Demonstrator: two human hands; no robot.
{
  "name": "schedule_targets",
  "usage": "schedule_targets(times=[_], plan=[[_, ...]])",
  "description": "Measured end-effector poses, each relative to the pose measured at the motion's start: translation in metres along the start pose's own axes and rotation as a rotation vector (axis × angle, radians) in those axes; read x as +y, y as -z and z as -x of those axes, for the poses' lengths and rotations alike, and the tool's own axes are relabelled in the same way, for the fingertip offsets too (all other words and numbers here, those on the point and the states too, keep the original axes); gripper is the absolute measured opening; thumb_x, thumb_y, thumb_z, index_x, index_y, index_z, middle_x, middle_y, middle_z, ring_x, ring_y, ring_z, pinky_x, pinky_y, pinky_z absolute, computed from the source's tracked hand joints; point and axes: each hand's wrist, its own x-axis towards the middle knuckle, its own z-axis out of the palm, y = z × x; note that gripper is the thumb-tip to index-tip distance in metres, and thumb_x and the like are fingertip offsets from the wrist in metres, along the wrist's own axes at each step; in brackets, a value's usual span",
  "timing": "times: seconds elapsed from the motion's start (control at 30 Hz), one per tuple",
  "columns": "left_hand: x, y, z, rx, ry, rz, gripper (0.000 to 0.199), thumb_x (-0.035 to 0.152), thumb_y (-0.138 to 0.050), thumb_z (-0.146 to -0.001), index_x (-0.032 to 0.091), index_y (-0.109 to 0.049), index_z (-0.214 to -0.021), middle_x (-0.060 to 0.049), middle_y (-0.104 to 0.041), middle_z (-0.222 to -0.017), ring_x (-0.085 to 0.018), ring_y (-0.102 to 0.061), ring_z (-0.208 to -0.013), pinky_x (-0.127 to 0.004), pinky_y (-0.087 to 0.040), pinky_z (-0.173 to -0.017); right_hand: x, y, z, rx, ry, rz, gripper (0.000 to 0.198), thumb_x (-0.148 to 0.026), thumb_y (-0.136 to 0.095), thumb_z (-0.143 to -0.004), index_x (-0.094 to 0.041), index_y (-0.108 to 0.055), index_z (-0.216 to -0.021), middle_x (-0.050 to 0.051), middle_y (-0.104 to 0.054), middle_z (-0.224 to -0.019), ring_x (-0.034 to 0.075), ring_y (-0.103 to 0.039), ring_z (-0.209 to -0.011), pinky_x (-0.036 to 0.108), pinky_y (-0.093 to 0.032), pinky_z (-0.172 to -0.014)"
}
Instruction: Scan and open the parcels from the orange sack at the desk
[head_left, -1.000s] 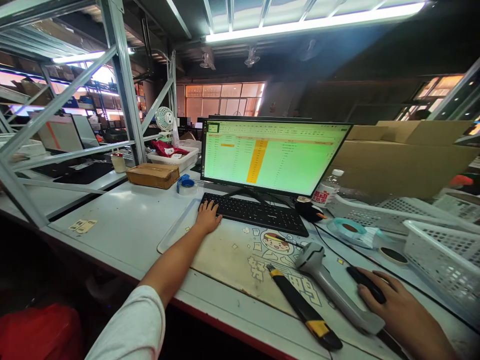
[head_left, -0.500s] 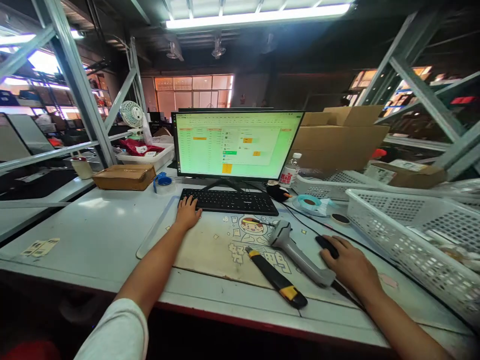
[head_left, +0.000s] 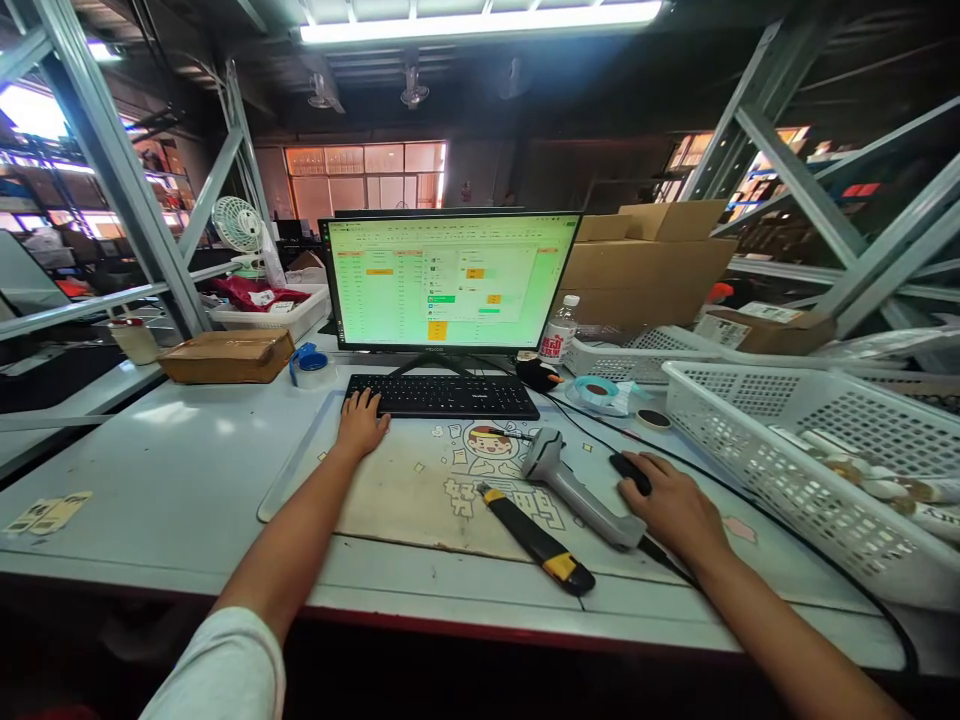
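My left hand (head_left: 361, 424) rests with fingers spread on the left end of a black keyboard (head_left: 457, 397). Under the fingers of my right hand (head_left: 675, 505) is a black computer mouse (head_left: 630, 472), gripped on a cream desk mat (head_left: 405, 500). Between my hands lie a grey barcode scanner (head_left: 589, 500), its head toward the keyboard, and a black and yellow utility knife (head_left: 536, 540) near the mat's front edge. Behind the keyboard stands a lit monitor (head_left: 450, 285) showing a spreadsheet with a chat window over it.
A white plastic basket (head_left: 750, 470) holding packed items stands at the right, with a black cable running beside it. Tape rolls (head_left: 598, 390), a bottle (head_left: 559, 330) and a large carton (head_left: 637, 270) sit right of the monitor. Leftward are a small brown box (head_left: 227, 356) and blue tape (head_left: 309, 364).
The view has turned slightly right, so everything sits further left. A small green bubble has appeared in the chat window. Both hands keep their places on the keyboard and mouse.
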Motion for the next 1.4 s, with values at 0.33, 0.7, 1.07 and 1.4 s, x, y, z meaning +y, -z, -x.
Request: schedule_targets(times=[0.33,0.7,1.07,1.4], plan=[[0.001,0.001,0.001,0.003,0.004,0.009,0.061,0.045,-0.049,-0.103,0.015,-0.050,-0.156,-0.015,-0.039,-0.167,-0.038,-0.034,-0.155,-0.053,-0.027,-0.129,-0.004,0.004,0.001,-0.013,-0.007,0.032,0.053,-0.042,-0.040,-0.096,-0.020,-0.068,-0.136,0.010,-0.062,-0.144,0.034,-0.066,-0.111,0.050,-0.058,-0.093],[0.000,0.000,0.001,-0.007,0.001,0.017,0.062,0.046,-0.046,-0.103,0.014,-0.049,-0.156,-0.016,-0.037,-0.168,-0.039,-0.033,-0.155,-0.055,-0.025,-0.129,0.001,-0.003,0.001,-0.019,-0.071,0.041,0.053,-0.043,-0.040,-0.098,-0.023,-0.066,-0.140,0.010,-0.059,-0.147,0.035,-0.063,-0.116,0.050,-0.057,-0.094],[0.000,0.001,0.002,-0.008,0.000,-0.018,0.063,0.045,-0.045,-0.102,0.013,-0.049,-0.156,-0.015,-0.039,-0.167,-0.039,-0.034,-0.155,-0.053,-0.026,-0.129,-0.010,0.010,0.005,-0.016,-0.055,0.013,0.052,-0.036,-0.042,-0.097,-0.019,-0.066,-0.140,0.011,-0.060,-0.144,0.034,-0.062,-0.120,0.047,-0.054,-0.100],[-0.004,-0.012,-0.001,0.043,-0.013,-0.025,0.062,0.045,-0.043,-0.101,0.014,-0.052,-0.154,-0.015,-0.042,-0.165,-0.039,-0.037,-0.153,-0.054,-0.029,-0.127,-0.007,0.009,0.007,0.030,0.056,-0.075,0.050,-0.036,-0.046,-0.097,-0.021,-0.062,-0.142,0.011,-0.060,-0.144,0.030,-0.062,-0.124,0.043,-0.055,-0.102]])
